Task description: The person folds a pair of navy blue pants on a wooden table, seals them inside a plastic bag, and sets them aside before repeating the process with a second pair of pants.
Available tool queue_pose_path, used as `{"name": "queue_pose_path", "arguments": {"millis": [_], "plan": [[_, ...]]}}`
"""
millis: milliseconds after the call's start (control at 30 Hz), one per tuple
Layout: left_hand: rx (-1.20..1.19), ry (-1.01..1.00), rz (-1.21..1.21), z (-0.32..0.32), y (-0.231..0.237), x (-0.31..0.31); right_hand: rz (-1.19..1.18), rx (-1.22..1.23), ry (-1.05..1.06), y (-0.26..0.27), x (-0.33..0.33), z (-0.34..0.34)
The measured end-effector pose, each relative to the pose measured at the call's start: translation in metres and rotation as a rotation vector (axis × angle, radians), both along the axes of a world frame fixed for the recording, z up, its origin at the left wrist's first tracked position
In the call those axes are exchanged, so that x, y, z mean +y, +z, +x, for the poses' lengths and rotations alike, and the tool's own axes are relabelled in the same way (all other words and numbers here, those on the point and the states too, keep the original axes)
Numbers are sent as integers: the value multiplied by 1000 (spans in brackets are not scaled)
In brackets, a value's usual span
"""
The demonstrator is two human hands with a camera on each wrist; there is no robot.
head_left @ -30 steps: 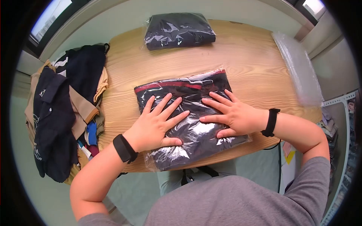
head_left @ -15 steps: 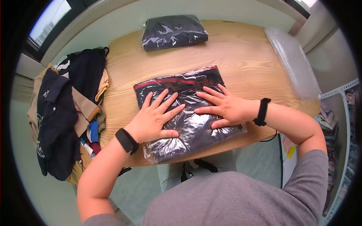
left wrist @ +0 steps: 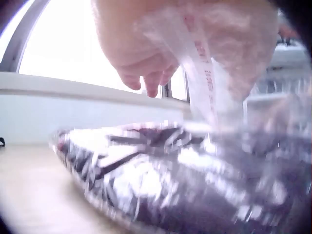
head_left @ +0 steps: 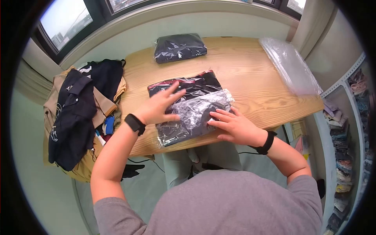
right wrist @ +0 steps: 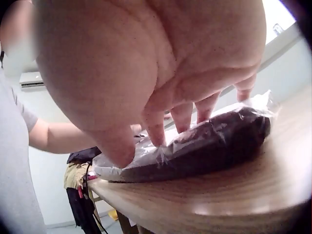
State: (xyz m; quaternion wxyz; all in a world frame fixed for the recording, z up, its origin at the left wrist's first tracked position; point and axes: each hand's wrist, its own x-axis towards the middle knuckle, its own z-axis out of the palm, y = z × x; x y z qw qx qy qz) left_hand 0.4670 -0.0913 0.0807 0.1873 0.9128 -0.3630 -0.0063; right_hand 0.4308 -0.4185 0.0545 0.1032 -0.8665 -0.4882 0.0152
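A folded dark garment in a clear plastic bag [head_left: 205, 83] lies on the table's near side, with a red stripe along its far edge. My left hand [head_left: 156, 109] is over its left part, fingers spread and straight. In the left wrist view a clear flap [left wrist: 201, 80], carrying a strip with red lettering, stands up from the bag against that hand. Crumpled bright plastic covers the middle of the bag in the head view. At its right edge is my right hand [head_left: 243, 131]. Its fingertips touch the plastic in the right wrist view, with the palm raised.
Another bagged dark garment [head_left: 181, 49] sits at the table's far edge. A stack of clear plastic bags [head_left: 290, 64] lies at the right. Loose clothes [head_left: 76, 117] are heaped at the left. Beyond the table's right side stands a shelf of folded clothes [head_left: 340, 156].
Both hands lay flat on the bagged garment earlier. Now the left has lifted and the right has slid to the bag's right edge. The plastic flap has come up, and the head view has tilted upward.
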Motion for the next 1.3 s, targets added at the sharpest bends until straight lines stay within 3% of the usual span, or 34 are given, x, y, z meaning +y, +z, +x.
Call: {"name": "queue_pose_path", "arguments": {"millis": [133, 200, 300, 400, 500, 633, 800, 867, 933, 1100, 1300], "plan": [[-371, 106, -192, -43, 43, 4, 42, 41, -19, -9, -3, 0], [-183, 153, -97, -78, 36, 0, 44, 93, -35, -12, -3, 0], [-211, 146, -9, -114, 8, -14, 69, 152, -17, -9, -6, 2], [-149, 307, 24, -129, -17, -14, 144, 246, 3, -4, -11, 5], [-132, 362, -52, -131, -37, -11, 298, 405, 15, -15, -23, 21], [-95, 380, -102, -129, -44, -9, 295, 385, -12, -21, -36, 32], [-178, 306, -110, -115, -46, -1, 334, 600, -20, -21, -42, 38], [-133, 364, -153, -107, -41, 1, 403, 704, -41, -20, -42, 40], [-74, 427, -213, -97, -34, 4, 621, 893, -72, -19, -41, 43], [-117, 405, -329, -76, -3, 10, 695, 624, -145, -14, -39, 55], [-48, 428, -463, -65, 41, 16, 773, 554, -333, 9, -22, 71]]}}
